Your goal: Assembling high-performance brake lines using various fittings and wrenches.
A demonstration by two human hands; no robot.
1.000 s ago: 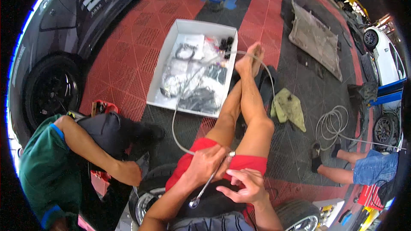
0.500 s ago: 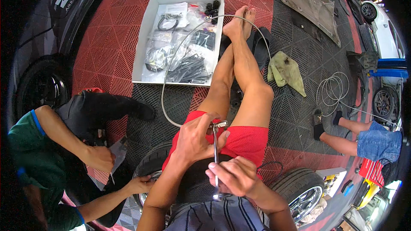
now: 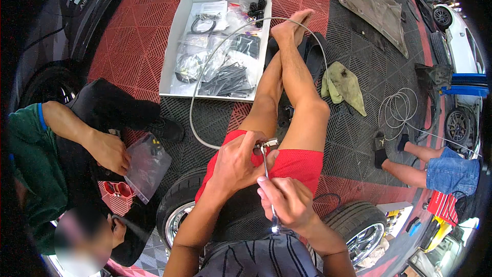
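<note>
A silver metal hose fitting (image 3: pixel 271 143) sits over my lap, pinched in the fingers of my left hand (image 3: pixel 233 163). From that hand a thin grey hose (image 3: pixel 191 110) arcs up over the box and my feet, then down past my right shin. My right hand (image 3: pixel 289 202) is closed around the handle of a slim chrome wrench (image 3: pixel 269 167). The wrench's far end meets the fitting beside my left fingertips. Its shiny other end sticks out toward my shirt. My left fingers partly cover the fitting.
A white open box (image 3: pixel 165 79) with bagged parts and zip ties lies ahead. At left a co-worker's hand (image 3: pixel 111 151) is by a clear plastic bag (image 3: pixel 148 166). Wheels (image 3: pixel 177 215) flank me. A stained cloth (image 3: pixel 343 87) and coiled hose (image 3: pixel 397 115) lie right.
The wrench has swung so its near end points further right, and my right hand moved slightly right with it. The co-worker has leaned in, and the clear bag now shows spread out.
</note>
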